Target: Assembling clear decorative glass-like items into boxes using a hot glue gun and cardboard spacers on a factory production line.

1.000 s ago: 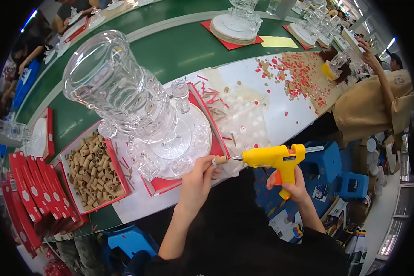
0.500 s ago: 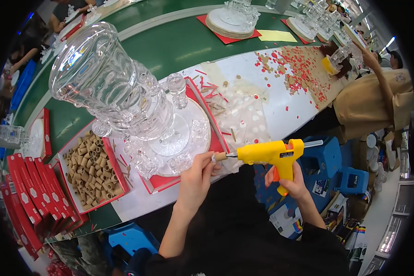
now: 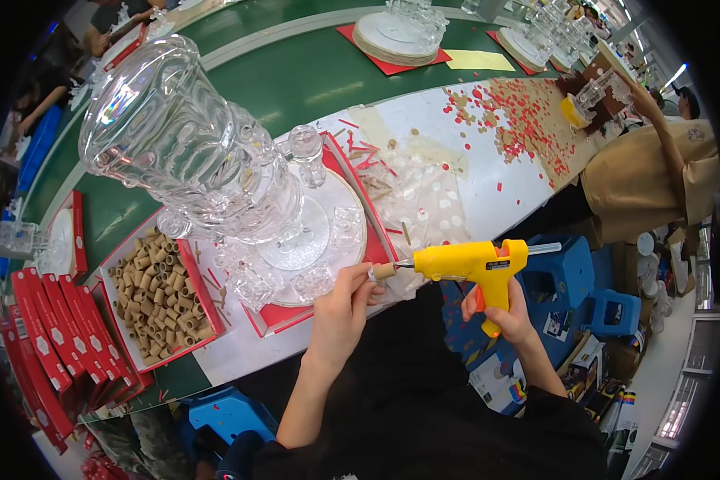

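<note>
Pinched in the fingertips of my left hand [image 3: 344, 300] is a short brown cardboard tube [image 3: 383, 271]. My right hand [image 3: 514, 314] grips a yellow glue gun [image 3: 456, 262] by its handle, with fingers at the orange trigger. The gun's metal nozzle meets the open end of the tube, and a clear glue stick [image 3: 545, 249] sticks out at its back. Just beyond my left hand, a tall clear ornate vessel [image 3: 208, 152] rises from a glittery white round base [image 3: 340, 194]. Small clear pieces surround it, and a red-edged box tray [image 3: 284, 323] lies under the base.
At the left stand a box [image 3: 207, 326] full of cardboard tubes and a row of red boxes [image 3: 64, 336]. Red and brown scraps [image 3: 520, 120] litter the table at right. A co-worker in a tan apron [image 3: 640, 172] handles a clear piece. Blue stools [image 3: 612, 312] stand below.
My hands, the tube and the glue gun have hardly moved. At the right, the co-worker's clear piece and its brown board have tipped, showing more of the board.
</note>
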{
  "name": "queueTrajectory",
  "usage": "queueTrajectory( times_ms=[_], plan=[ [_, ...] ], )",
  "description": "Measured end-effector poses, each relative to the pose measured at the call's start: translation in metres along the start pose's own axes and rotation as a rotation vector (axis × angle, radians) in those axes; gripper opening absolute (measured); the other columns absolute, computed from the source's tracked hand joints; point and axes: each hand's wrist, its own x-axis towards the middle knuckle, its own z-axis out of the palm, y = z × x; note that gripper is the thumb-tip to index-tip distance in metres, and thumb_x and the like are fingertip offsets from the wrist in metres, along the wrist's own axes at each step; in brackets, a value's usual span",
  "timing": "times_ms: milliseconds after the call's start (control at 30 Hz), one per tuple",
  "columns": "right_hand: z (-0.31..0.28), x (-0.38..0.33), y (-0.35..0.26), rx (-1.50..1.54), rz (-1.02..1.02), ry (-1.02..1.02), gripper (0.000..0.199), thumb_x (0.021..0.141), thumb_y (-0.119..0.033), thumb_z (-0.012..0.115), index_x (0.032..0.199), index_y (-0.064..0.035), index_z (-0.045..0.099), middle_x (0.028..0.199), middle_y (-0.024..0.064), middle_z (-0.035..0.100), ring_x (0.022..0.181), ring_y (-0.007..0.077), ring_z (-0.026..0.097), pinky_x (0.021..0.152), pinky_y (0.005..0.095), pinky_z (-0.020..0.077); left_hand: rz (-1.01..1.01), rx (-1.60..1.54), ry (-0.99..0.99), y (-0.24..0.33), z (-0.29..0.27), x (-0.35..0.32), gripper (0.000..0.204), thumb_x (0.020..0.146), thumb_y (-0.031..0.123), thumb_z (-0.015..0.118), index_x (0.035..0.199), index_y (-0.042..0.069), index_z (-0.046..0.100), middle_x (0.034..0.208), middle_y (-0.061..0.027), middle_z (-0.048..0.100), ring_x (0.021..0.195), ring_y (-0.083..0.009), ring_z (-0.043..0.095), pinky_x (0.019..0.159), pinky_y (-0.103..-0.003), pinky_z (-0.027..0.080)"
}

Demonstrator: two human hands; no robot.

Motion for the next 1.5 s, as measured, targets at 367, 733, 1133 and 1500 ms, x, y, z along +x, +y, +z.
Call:
queueTrajectory(
  times_ms=[367,733,1133,1500],
  plan=[
    [0.003,-0.006,-0.003,-0.046,0.014,0.030,0.056,0.077,-0.025,0.062,0.123,-0.0013,0.041,0.079,0.0085,0.061,0.072,0.0164,0.063,0.071,0.0301,0.0552,-0.006,0.010,-0.003,-0.002,0.000,-0.001,0.019,0.093,-0.004,0.052,0.111,-0.004,0.052,0.095,-0.0152,0.070,0.079,-0.0182,0.070,0.065,-0.026,0.056],
    [0.006,-0.003,-0.004,-0.070,0.009,0.071,0.055,0.073,-0.018,0.057,0.123,-0.0014,0.040,0.077,0.0084,0.059,0.069,0.0155,0.061,0.070,0.0300,0.0547,-0.015,0.013,-0.001,0.000,0.000,0.000,0.018,0.092,-0.004,0.053,0.110,-0.005,0.053,0.093,-0.0156,0.070,0.078,-0.0181,0.070,0.066,-0.026,0.056],
    [0.007,-0.011,-0.011,-0.188,-0.025,0.011,0.052,0.070,-0.011,0.056,0.120,-0.0029,0.042,0.081,0.0083,0.060,0.074,0.0155,0.061,0.073,0.0284,0.0536,-0.029,0.007,0.014,0.001,0.003,-0.002,0.018,0.091,-0.004,0.056,0.108,-0.005,0.053,0.091,-0.0161,0.070,0.076,-0.0182,0.070,0.065,-0.026,0.057],
    [-0.017,0.021,-0.009,-0.270,-0.137,0.127,0.043,0.076,-0.001,0.051,0.118,-0.0008,0.044,0.094,0.0123,0.063,0.085,0.0177,0.063,0.078,0.0288,0.0513,-0.116,0.143,0.042,0.014,0.005,0.002,0.017,0.090,-0.001,0.058,0.106,-0.003,0.052,0.087,-0.0207,0.068,0.075,-0.0276,0.070,0.060,-0.034,0.055]
  ],
)
